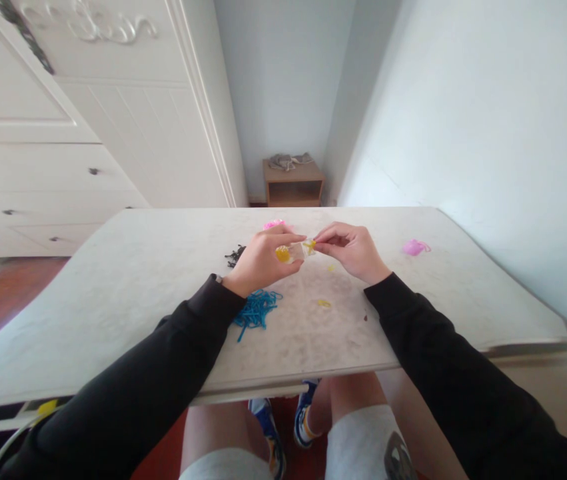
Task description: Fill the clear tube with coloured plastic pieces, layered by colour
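Note:
My left hand [268, 259] is closed around a small clear plastic container [296, 252], which lies on its side above the table. Yellow bits [282, 254] show inside its left end. At the container's right end, my right hand [349, 251] pinches a small yellow piece [312, 245], its exact kind too small to make out. Beneath my left wrist lies a heap of blue strings or bands [257, 311]. A black pile [236, 256] and a pink bundle [276, 225] are partly hidden behind the left hand.
On the white table [163, 240] lie a yellow loop [324, 303], a dark speck [366, 318] and a pink pouch-like item [416, 247] at the right. A white wardrobe [128, 120] stands at the left, and a wooden nightstand [294, 175] bears a grey cloth.

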`<state>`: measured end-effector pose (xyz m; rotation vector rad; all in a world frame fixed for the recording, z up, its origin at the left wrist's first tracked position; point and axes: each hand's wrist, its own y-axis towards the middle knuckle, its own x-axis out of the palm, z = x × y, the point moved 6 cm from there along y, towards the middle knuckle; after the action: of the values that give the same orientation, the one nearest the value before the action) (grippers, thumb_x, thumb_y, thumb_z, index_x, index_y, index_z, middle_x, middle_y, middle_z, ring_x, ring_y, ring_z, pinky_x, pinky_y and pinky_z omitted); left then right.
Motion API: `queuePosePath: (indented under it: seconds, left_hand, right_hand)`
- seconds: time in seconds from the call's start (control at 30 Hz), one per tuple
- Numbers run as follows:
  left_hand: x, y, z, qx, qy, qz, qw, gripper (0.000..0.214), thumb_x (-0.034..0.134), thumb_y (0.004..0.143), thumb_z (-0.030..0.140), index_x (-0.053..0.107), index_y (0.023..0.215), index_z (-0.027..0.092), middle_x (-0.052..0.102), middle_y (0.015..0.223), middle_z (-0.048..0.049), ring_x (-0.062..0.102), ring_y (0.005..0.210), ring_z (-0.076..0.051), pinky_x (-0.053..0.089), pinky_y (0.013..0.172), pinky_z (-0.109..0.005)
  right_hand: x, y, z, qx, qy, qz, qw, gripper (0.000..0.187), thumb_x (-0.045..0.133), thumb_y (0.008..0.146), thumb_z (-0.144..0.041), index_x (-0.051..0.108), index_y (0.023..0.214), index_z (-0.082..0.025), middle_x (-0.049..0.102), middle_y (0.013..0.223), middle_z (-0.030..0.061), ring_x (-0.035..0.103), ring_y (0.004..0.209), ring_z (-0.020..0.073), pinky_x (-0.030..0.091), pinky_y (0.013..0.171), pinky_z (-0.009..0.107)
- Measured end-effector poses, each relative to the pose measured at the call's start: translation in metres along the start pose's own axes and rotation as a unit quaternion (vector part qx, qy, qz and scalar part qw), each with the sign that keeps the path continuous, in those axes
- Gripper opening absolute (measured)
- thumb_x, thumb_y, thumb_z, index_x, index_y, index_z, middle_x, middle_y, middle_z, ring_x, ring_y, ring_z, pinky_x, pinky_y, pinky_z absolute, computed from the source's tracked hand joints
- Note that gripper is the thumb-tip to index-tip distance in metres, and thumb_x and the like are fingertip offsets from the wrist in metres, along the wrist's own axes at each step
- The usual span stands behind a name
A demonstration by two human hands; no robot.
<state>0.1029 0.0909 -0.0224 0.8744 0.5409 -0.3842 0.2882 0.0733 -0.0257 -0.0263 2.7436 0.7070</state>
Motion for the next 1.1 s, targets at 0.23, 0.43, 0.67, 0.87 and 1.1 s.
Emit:
queuePosePath:
  seconds: [0.23,0.43,0.67,0.87,1.1]
  left_hand:
    - [-0.002,0.002,0.001,-0.026,-0.044,0.031,0.998,0.036,0.081,0.075,0.02,0.08,0.111,0.019,0.074,0.099,-0.0063,0.069,0.082,-0.016,0.058,0.08,-0.031]
    - [-0.003,0.002,0.007,-0.005,-0.09,0.046,0.995,0.037,0.083,0.078,0.026,0.078,0.114,0.02,0.076,0.102,-0.0071,0.069,0.082,-0.015,0.059,0.077,-0.029]
    - [-0.002,0.002,0.01,0.003,-0.109,0.042,0.993,0.037,0.084,0.079,0.027,0.078,0.114,0.019,0.078,0.106,-0.0083,0.071,0.085,-0.015,0.061,0.081,-0.03]
    - [-0.003,0.001,0.009,0.016,-0.096,0.044,0.994,0.037,0.085,0.079,0.031,0.078,0.113,0.019,0.078,0.104,-0.0083,0.07,0.084,-0.016,0.062,0.079,-0.03]
    - [-0.005,0.002,0.012,0.021,-0.094,0.048,0.994,0.034,0.085,0.08,0.034,0.078,0.111,0.02,0.078,0.103,-0.0079,0.071,0.086,-0.017,0.061,0.081,-0.031]
  right_hand:
    - [0.0,-0.005,-0.008,-0.021,0.0,0.068,0.997,0.033,0.086,0.077,-0.055,0.08,0.086,-0.023,0.073,0.084,0.0041,0.07,0.078,0.0197,0.062,0.075,0.039]
    - [0.002,-0.011,-0.025,-0.077,-0.063,0.083,0.992,0.021,0.075,0.091,-0.044,0.072,0.091,-0.024,0.071,0.096,0.004,0.071,0.09,0.0199,0.061,0.085,0.038]
    - [0.004,-0.016,-0.032,-0.109,-0.071,0.094,0.987,0.006,0.067,0.093,-0.029,0.064,0.094,-0.025,0.07,0.091,0.001,0.068,0.085,0.018,0.056,0.077,0.035]
    - [0.0,-0.016,-0.037,-0.121,-0.09,0.119,0.981,0.013,0.073,0.089,-0.033,0.064,0.085,-0.026,0.067,0.085,0.0003,0.064,0.082,0.019,0.055,0.076,0.037]
    - [0.002,-0.015,-0.047,-0.144,-0.105,0.09,0.98,0.009,0.065,0.096,-0.033,0.068,0.093,-0.026,0.069,0.095,0.0037,0.065,0.09,0.0194,0.056,0.074,0.035]
